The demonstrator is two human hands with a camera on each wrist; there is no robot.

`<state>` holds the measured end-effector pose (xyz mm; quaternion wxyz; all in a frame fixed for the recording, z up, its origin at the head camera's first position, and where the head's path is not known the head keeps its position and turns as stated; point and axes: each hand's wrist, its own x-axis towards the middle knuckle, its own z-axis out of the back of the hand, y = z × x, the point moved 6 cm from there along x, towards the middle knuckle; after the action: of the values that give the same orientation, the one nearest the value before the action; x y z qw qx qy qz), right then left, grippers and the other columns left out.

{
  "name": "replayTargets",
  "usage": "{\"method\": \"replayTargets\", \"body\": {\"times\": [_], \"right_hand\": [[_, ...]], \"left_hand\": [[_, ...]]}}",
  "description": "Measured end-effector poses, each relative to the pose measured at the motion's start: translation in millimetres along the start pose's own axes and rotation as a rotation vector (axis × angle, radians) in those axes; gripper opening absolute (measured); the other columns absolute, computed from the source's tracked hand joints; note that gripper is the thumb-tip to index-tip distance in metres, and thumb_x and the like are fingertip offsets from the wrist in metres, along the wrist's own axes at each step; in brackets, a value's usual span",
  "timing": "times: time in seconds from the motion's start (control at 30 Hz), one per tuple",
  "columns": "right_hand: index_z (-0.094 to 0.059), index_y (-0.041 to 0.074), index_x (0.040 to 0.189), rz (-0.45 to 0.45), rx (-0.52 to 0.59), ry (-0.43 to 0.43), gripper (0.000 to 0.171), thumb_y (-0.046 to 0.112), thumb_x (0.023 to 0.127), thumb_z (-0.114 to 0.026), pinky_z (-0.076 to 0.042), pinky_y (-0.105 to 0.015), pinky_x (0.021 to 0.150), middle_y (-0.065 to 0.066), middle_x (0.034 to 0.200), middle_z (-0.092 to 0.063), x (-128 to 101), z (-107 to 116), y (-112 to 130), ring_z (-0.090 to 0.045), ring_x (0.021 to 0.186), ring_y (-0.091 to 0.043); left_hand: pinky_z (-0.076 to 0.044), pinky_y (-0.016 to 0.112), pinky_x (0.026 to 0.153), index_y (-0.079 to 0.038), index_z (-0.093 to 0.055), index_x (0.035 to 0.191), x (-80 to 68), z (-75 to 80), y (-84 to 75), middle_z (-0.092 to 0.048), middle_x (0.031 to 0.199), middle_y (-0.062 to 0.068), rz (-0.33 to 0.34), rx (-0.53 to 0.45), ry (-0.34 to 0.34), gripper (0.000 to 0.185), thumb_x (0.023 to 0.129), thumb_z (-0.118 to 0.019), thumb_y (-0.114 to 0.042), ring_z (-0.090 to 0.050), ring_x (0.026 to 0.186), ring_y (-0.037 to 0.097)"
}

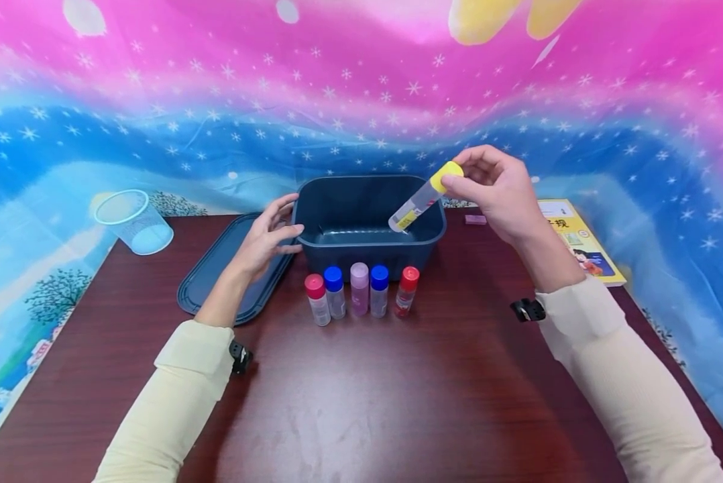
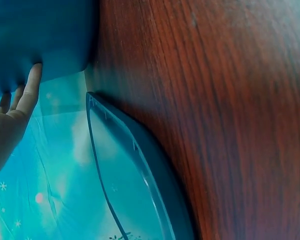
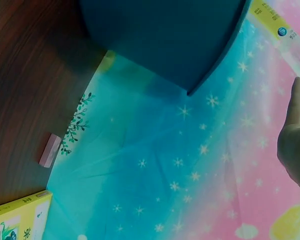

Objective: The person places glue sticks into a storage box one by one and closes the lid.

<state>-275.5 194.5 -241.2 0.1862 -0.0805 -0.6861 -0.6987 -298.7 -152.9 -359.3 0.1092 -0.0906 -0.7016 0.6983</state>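
Your right hand (image 1: 499, 191) pinches the yellow-capped bottle (image 1: 423, 198) by its cap, tilted over the blue bin (image 1: 367, 249). Your left hand (image 1: 269, 236) rests relaxed against the bin's wall. Risk: a cap-only pinch may slip, dropping the bottle onto the standing bottles (image 1: 361, 290).

- The left hand (image 2: 10, 120) enters from the left edge, its straight fingers (image 2: 31, 92) pressed against the outer wall of the dark blue bin (image 2: 40, 35).
- Just beside the bin, the dark blue lid (image 2: 160, 175) lies on the reddish-brown wooden desk (image 2: 215, 100).
- A turquoise starred cloth (image 2: 50, 190) shows behind hand and lid.
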Motion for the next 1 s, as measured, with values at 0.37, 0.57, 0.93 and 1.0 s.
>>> {"method": "replayTargets", "body": {"times": [0.37, 0.57, 0.93, 1.0], "right_hand": [[-0.068, 0.003, 0.108, -0.061, -0.064, -0.021, 0.022, 0.007, 0.089, -0.079, -0.059, -0.025, 0.078, -0.011, 0.105, -0.065, 15, -10, -13, -0.064, 0.092, -0.022], [-0.067, 0.002, 0.108, -0.083, -0.076, -0.009, 0.022, 0.007, 0.09, -0.077, -0.06, -0.027, 0.079, -0.011, 0.103, -0.064, 23, -16, -20, -0.064, 0.092, -0.022], [-0.066, 0.002, 0.118, -0.18, -0.168, 0.016, 0.029, 0.013, 0.093, -0.076, -0.058, -0.03, 0.086, -0.009, 0.111, -0.065, 31, -34, -46, -0.064, 0.1, -0.022], [-0.065, 0.001, 0.12, -0.187, -0.194, 0.025, 0.031, 0.014, 0.093, -0.075, -0.058, -0.031, 0.087, -0.01, 0.113, -0.064, 35, -39, -50, -0.063, 0.101, -0.022]], "left_hand": [[-0.044, 0.062, 0.104, -0.019, -0.03, 0.16, 0.2, -1.4, -0.3, -0.021, 0.166, 0.009, 0.014, 0.0, 0.0, 0.066, 0.101, -0.059, -0.014, -0.035, 0.143, 0.035], [-0.043, 0.063, 0.104, -0.019, -0.03, 0.161, 1.1, -1.4, -1.7, -0.021, 0.165, 0.011, 0.016, -0.009, 0.002, 0.066, 0.101, -0.059, -0.014, -0.035, 0.144, 0.036], [-0.043, 0.063, 0.103, -0.021, -0.03, 0.161, -2.3, -1.5, 1.1, -0.019, 0.166, 0.013, 0.033, -0.019, 0.001, 0.068, 0.101, -0.059, -0.015, -0.036, 0.143, 0.038], [-0.044, 0.063, 0.103, -0.021, -0.03, 0.161, -3.1, -0.1, 0.8, -0.019, 0.166, 0.012, 0.028, -0.019, -0.008, 0.068, 0.101, -0.06, -0.016, -0.036, 0.143, 0.038]]}}
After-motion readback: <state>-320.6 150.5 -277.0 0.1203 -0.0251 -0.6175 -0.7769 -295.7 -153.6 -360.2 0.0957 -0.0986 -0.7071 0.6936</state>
